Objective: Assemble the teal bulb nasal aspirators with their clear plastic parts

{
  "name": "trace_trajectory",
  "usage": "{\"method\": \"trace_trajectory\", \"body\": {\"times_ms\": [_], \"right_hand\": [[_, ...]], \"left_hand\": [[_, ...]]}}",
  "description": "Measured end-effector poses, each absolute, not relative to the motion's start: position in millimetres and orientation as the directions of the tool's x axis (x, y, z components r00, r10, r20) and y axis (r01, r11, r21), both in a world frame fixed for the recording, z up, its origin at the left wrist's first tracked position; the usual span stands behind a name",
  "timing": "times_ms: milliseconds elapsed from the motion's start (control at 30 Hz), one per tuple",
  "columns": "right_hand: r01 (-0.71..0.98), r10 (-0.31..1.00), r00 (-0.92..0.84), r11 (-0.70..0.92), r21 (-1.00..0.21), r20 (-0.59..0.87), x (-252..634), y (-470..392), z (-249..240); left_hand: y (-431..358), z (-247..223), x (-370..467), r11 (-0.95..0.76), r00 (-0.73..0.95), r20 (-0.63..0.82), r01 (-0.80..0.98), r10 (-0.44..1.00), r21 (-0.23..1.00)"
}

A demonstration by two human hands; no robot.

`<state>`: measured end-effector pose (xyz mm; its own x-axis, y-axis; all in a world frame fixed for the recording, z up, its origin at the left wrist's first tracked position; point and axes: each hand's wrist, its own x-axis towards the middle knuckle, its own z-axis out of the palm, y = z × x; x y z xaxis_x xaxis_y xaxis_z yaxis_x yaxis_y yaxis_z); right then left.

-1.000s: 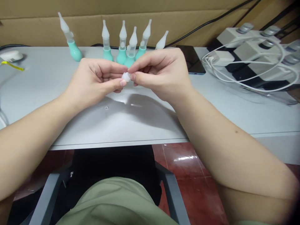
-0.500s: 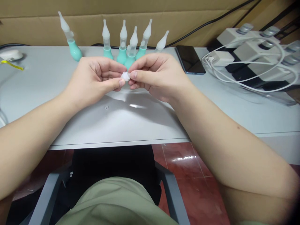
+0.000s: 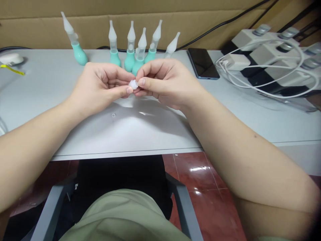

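Observation:
A small white plastic piece (image 3: 133, 84) is pinched between both hands above the grey table (image 3: 95, 134). My left hand (image 3: 102, 83) is closed on its left side, thumb in front. My right hand (image 3: 163, 82) grips its right end with thumb and forefinger. Fingers hide part of the piece, so its full shape is unclear. Just behind my hands stand several teal bulb aspirators (image 3: 129, 60) with clear barrels and white tips. Another aspirator (image 3: 79, 53) leans farther left. Past my right hand, a white-tipped part (image 3: 172, 45) shows, its lower end hidden.
A tiny ring (image 3: 113, 115) lies on the table near the front. A black phone (image 3: 203, 63) rests at the back right, beside a white charger with cable (image 3: 235, 63) and grey-and-black devices (image 3: 271, 53). A white object (image 3: 11, 59) and yellow strip (image 3: 12, 69) lie at far left.
The white piece has turned slightly in my fingers and shifted a little left and down. The right fingertips have moved a little with it; both hands keep their grip.

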<state>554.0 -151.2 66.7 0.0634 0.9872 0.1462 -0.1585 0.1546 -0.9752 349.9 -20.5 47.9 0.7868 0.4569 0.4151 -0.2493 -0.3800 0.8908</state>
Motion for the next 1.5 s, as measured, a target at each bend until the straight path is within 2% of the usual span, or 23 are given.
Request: {"method": "trace_trajectory", "body": {"times_ms": [167,333,500,633,767,867,967,1100,1200,1367,1500], "right_hand": [[-0.038,0.973,0.146,0.184,-0.982,0.177,550.6,-151.2,67.5],[0.051,0.969,0.144,0.197,-0.979,0.202,546.5,-153.6,70.0],[0.126,0.941,0.175,0.272,-0.954,0.291,546.5,-154.4,68.4],[0.187,0.906,0.173,0.356,-0.916,0.387,547.6,-153.3,63.0],[0.272,0.9,0.146,0.362,-0.891,0.41,549.4,-154.4,60.0],[0.198,0.942,0.108,0.292,-0.936,0.317,553.5,-155.5,62.3],[0.033,0.972,0.006,0.233,-0.972,0.233,558.8,-154.5,65.4],[-0.066,0.976,-0.024,0.216,-0.974,0.218,559.4,-153.7,66.9],[0.031,0.956,0.019,0.293,-0.955,0.294,555.7,-155.5,66.8],[0.322,0.909,0.089,0.36,-0.875,0.407,556.1,-158.9,66.4],[0.358,0.891,0.068,0.398,-0.845,0.449,558.2,-156.9,63.8]], "left_hand": [[-20.3,47.8,351.4,-0.383,0.763,0.428,-0.254,0.485,0.888],[-21.5,48.6,351.4,-0.401,0.754,0.458,-0.279,0.471,0.872],[-27.6,50.4,350.4,-0.419,0.714,0.48,-0.281,0.511,0.863],[-26.9,48.4,350.5,-0.426,0.707,0.516,-0.325,0.484,0.845],[-23.7,47.9,349.0,-0.415,0.735,0.478,-0.29,0.481,0.862],[-26.0,51.4,346.2,-0.409,0.762,0.438,-0.248,0.478,0.878],[-30.2,55.5,344.3,-0.432,0.764,0.452,-0.251,0.46,0.866],[-31.0,55.9,345.0,-0.479,0.748,0.518,-0.305,0.415,0.823],[-30.0,53.8,346.2,-0.471,0.747,0.505,-0.291,0.432,0.833],[-30.4,53.6,346.5,-0.44,0.744,0.485,-0.284,0.459,0.852],[-26.2,52.6,344.9,-0.492,0.736,0.53,-0.305,0.422,0.816]]}}
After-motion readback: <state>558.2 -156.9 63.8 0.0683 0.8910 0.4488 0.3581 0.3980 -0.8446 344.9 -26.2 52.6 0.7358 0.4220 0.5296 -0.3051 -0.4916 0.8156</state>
